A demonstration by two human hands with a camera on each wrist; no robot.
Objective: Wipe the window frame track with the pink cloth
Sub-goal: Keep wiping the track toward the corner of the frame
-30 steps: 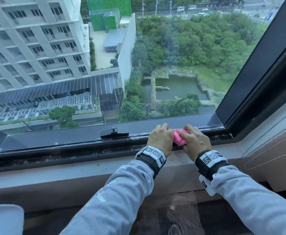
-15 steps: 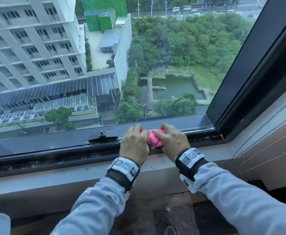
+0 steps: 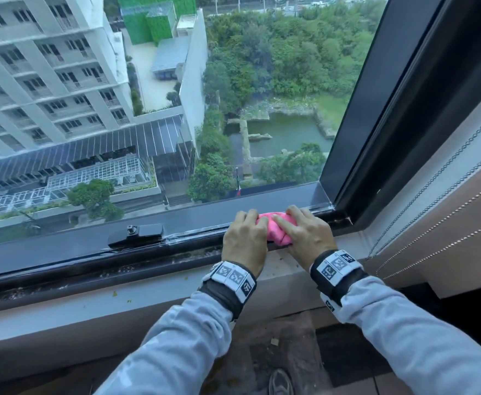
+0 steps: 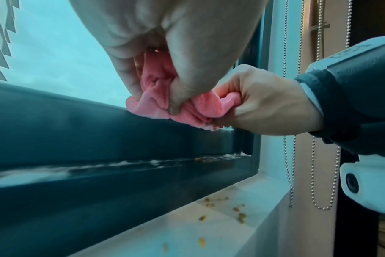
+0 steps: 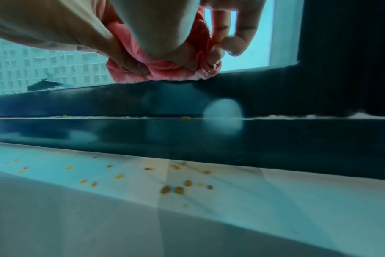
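Both hands, left hand (image 3: 245, 240) and right hand (image 3: 305, 235), are clamping their grip on the bunched pink cloth (image 3: 276, 232), pressing it onto the window frame track (image 3: 176, 253) right of the latch (image 3: 136, 233). Better pushing deeper into the groove, grit sitting there.

Below me I see a black latch (image 3: 136, 233) on the window, yellow crumbs (image 5: 173, 189) on the sill (image 3: 91, 306), bead chains (image 3: 433, 195) hanging right.
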